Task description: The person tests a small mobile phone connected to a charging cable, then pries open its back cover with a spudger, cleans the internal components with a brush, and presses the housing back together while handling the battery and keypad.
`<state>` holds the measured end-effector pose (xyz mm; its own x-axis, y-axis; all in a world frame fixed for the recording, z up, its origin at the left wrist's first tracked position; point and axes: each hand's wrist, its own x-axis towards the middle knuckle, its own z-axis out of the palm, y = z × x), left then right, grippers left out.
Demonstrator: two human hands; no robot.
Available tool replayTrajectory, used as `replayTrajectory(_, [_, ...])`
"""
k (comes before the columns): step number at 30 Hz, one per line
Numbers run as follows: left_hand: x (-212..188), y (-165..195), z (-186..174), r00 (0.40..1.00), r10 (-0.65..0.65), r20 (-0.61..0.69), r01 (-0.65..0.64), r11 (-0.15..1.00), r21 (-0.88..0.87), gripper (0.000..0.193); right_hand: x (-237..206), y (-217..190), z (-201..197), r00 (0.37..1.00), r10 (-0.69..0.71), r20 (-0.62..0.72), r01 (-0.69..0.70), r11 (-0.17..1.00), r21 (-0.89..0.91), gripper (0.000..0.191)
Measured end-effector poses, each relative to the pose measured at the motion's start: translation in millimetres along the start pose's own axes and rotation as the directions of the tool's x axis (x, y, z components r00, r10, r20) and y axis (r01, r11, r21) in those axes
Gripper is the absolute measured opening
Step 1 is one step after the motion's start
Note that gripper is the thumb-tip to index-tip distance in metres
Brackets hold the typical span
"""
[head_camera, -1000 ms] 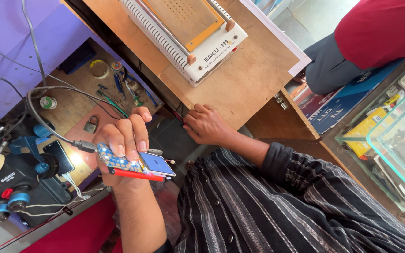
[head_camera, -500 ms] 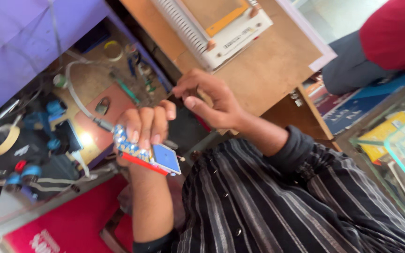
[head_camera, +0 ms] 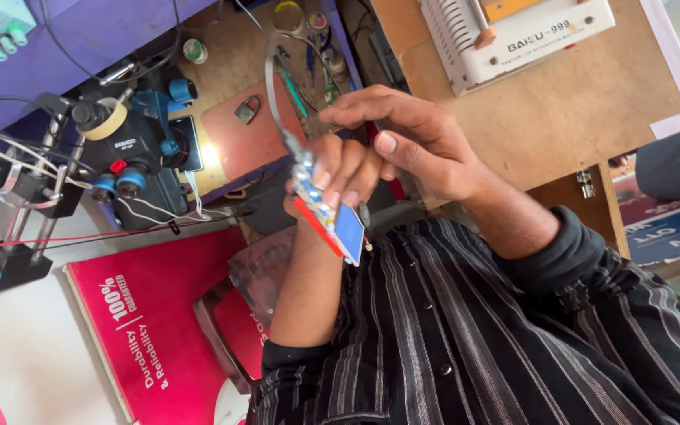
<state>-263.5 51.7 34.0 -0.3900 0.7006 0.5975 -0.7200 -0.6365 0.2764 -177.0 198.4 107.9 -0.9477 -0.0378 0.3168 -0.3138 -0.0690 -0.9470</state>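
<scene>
Head view: the left hand (head_camera: 340,177) grips a small circuit board (head_camera: 326,211) edgewise, its long axis slanting from upper left down to lower right. The right hand (head_camera: 411,142) is just above and right of it, fingers curled, touching the board's upper end; whether it holds anything cannot be told.

Two hands (head_camera: 387,153), one circuit board (head_camera: 328,212)

I see my left hand (head_camera: 340,177) gripping the circuit board (head_camera: 326,211) above my lap, my right hand (head_camera: 411,138) just right of it, touching. The microscope (head_camera: 131,169) stands well left; the heating machine (head_camera: 513,35) lies behind on the wooden board (head_camera: 584,110).
</scene>
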Motion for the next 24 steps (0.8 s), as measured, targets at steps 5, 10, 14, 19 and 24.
replayTrajectory(5, [-26, 15, 20, 0.97, -0.104, -0.222, 0.162, 0.952, 0.261, 0.033, 0, -14, 0, 0.993, -0.114, 0.026, 0.117, 0.973, -0.199, 0.025])
replayTrajectory(10, [-52, 35, 29, 0.871, -0.214, -0.442, 0.431, 0.765, 0.479, 0.045, 5, -11, -2, 0.976, 0.02, 0.219, -0.011, 0.999, -0.043, 0.018])
replayTrajectory(14, [-69, 38, 30, 0.852, -0.173, -0.494, 0.425, 0.78, 0.459, 0.035, 10, 2, 7, 0.965, 0.063, 0.256, -0.047, 0.997, -0.068, 0.013])
replayTrajectory(19, [-82, 37, 32, 0.87, -0.114, -0.479, 0.365, 0.803, 0.471, 0.02, 10, 10, 19, 0.968, 0.099, 0.233, -0.069, 0.989, -0.133, 0.01])
replayTrajectory(24, [-87, 41, 35, 0.897, -0.053, -0.439, 0.312, 0.778, 0.545, 0.02, 9, 18, 34, 0.985, -0.023, 0.172, 0.038, 0.996, -0.083, 0.014])
